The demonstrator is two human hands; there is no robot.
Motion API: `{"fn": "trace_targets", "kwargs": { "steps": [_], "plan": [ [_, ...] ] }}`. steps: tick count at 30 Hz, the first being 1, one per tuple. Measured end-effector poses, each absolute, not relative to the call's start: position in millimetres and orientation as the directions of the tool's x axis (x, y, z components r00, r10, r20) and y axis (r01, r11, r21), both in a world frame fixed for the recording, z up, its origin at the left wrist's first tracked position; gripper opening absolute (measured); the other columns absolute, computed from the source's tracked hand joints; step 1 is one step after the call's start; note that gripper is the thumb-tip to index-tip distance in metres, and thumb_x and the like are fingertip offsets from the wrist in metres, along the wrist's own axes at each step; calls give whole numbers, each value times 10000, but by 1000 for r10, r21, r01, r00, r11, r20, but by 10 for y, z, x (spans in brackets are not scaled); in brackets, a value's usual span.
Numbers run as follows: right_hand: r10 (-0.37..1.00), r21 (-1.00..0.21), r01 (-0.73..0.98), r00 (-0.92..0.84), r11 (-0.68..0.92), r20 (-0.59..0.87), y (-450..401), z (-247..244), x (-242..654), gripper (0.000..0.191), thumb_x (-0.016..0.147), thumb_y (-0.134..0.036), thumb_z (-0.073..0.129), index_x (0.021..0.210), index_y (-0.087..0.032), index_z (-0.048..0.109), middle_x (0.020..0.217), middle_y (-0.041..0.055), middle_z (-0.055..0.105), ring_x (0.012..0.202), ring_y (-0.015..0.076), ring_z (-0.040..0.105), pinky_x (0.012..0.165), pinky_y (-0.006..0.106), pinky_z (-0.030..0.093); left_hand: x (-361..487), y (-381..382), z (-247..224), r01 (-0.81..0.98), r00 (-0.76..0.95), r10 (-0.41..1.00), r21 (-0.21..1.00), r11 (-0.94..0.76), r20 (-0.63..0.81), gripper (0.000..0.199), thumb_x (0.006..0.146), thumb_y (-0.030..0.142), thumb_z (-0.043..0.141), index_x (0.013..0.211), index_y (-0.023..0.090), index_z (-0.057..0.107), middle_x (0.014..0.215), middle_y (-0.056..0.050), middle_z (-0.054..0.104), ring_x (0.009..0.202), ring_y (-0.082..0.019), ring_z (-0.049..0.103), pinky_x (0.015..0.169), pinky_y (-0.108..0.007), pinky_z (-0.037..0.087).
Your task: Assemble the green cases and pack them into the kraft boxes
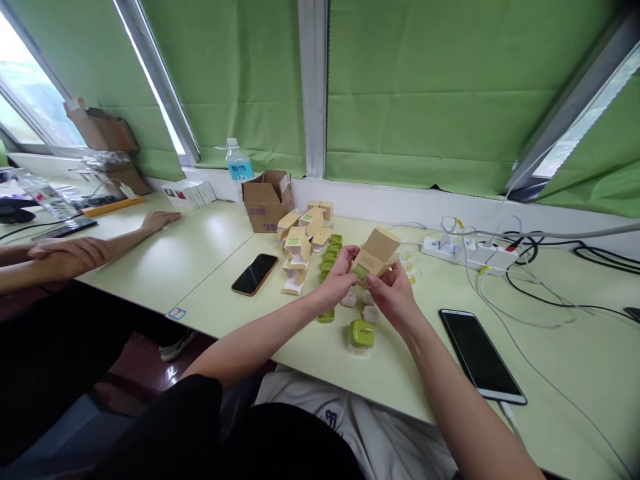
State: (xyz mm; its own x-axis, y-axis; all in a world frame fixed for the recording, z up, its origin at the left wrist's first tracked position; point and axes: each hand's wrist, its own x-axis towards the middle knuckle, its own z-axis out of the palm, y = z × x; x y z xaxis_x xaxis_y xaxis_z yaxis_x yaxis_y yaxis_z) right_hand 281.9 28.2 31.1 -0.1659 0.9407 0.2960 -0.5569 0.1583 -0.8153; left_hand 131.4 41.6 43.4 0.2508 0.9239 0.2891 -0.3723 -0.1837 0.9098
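Between both hands I hold a small cardboard box (376,252) with a green patch on its front and its top flap raised. My left hand (340,275) grips its left side; my right hand (395,293) grips the right side and lower edge. Just below, on the table, sits a small clear container with a green lid (361,335). Pale pinkish pieces (370,313) lie between it and the hands. A column of green lids (330,257) runs along the left, partly hidden by my left hand. Several similar cardboard boxes (300,247) are heaped beyond, some open.
A brown carton (267,203) and a water bottle (239,163) stand at the back. One phone (255,274) lies left, a larger one (480,353) right. Cables trail from a power strip (470,252). Another person's arms (100,250) rest on the table at left.
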Motion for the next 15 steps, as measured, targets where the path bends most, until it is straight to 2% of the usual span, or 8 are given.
{"fn": "trace_targets", "kwargs": {
  "steps": [3,8,12,15],
  "plan": [
    [950,-820,-540,-107,192,293,294,293,2813,692,719,-361,1048,1262,-340,620,1323,0,800,1235,223,760,1164,450,604,1336,410,450,-410,226,930,895,-178,289,647,611,97,690,1214,250,513,1195,-28,619,1090,-204,617,905,-317,519],
    [933,-800,-529,-40,283,357,332,294,2845,575,787,-414,1006,1231,-330,651,1346,22,792,1298,237,735,1226,462,558,1344,383,496,-481,249,938,872,-97,242,671,670,114,815,1274,251,556,1291,-53,691,1108,-202,680,1002,-359,528],
    [924,-821,-471,-34,323,382,341,280,2872,542,814,-465,989,1231,-319,676,1363,45,787,1329,249,723,1230,445,544,1324,384,501,-486,301,935,874,-18,186,701,688,131,872,1302,245,552,1104,-32,778,973,-172,716,972,-355,533],
    [925,-833,-437,-6,340,381,338,252,2879,531,821,-458,988,1232,-318,681,1369,47,785,1309,251,731,1202,439,564,1319,413,467,-481,298,938,876,-14,178,768,644,108,898,1300,246,524,993,-2,787,894,-160,725,958,-367,553]
  ]
}}
